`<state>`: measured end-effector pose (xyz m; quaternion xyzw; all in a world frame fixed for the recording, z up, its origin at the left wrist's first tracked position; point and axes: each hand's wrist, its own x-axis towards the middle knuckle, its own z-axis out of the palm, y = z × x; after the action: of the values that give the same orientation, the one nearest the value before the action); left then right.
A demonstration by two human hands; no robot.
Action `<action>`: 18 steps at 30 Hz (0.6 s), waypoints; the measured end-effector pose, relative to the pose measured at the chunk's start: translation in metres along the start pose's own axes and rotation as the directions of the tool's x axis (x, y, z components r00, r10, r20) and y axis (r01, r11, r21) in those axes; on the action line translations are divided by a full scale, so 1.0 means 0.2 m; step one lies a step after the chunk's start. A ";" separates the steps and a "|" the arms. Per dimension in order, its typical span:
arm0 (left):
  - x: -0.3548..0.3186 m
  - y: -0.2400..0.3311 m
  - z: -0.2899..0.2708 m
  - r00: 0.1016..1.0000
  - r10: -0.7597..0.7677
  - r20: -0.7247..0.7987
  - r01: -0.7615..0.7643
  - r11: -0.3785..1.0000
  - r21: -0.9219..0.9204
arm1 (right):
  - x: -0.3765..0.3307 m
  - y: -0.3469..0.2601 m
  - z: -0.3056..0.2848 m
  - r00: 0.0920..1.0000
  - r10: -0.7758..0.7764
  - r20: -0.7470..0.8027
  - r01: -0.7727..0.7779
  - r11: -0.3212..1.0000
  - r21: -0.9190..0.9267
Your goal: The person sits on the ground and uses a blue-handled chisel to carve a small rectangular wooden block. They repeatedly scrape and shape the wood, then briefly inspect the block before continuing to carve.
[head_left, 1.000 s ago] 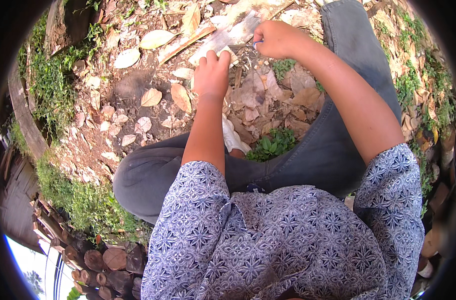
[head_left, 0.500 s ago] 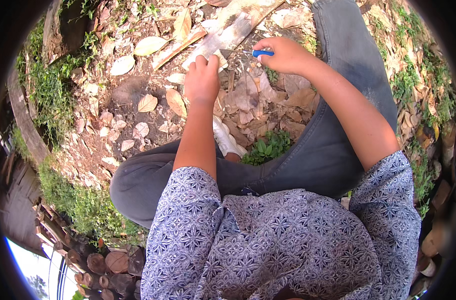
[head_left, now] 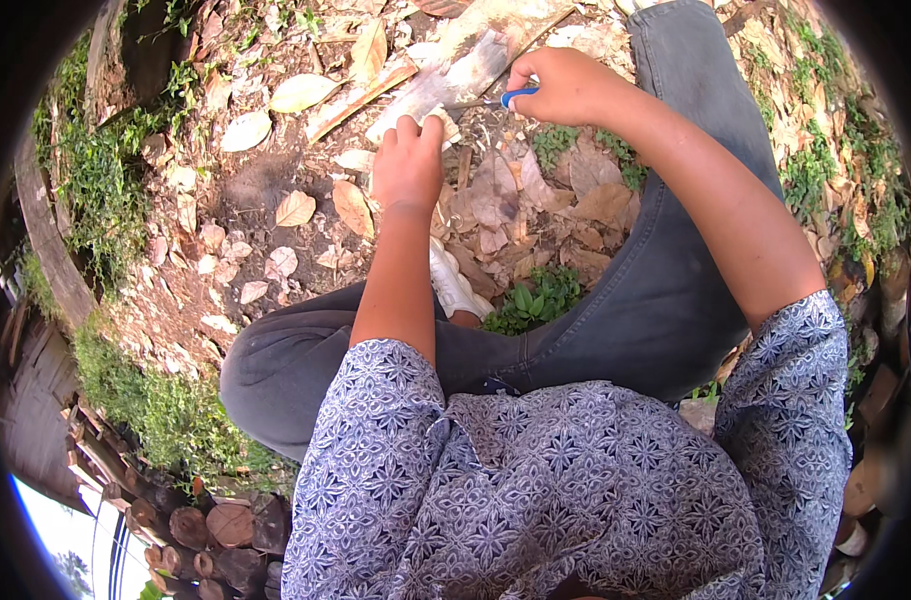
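Observation:
My left hand [head_left: 407, 172] is closed over a pale, light-coloured piece of wood [head_left: 449, 122], pressing it down by the near end of a weathered board [head_left: 470, 68]. Most of that piece is hidden under the fingers. In my right hand [head_left: 567, 88] is a knife with a blue handle [head_left: 517, 97], gripped between thumb and fingers. Its thin dark blade points left, toward the pale wood; whether the tip touches it I cannot tell.
A split stick [head_left: 360, 101] lies left of the board among dry leaves [head_left: 352, 206]. My bent legs in grey trousers [head_left: 690, 200] frame the work spot, with a white shoe [head_left: 450, 280] between them. Stacked logs [head_left: 230, 525] stand at the lower left.
My right hand has shifted slightly up, and the knife handle a little left; the right elbow has swung outward. My left hand stays on the wood, nearly still.

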<state>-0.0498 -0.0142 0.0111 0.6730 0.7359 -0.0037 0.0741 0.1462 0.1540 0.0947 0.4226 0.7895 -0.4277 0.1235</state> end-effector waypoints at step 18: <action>0.02 0.00 0.00 1.000 0.003 0.021 -0.003 1.000 0.009 | 0.02 -0.02 0.23 0.991 0.069 -0.112 -0.071 0.997 -0.009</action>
<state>-0.0502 -0.0109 0.0111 0.6745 0.7339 -0.0140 0.0790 0.1336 0.1193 0.0675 0.4724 0.7825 -0.3938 0.0969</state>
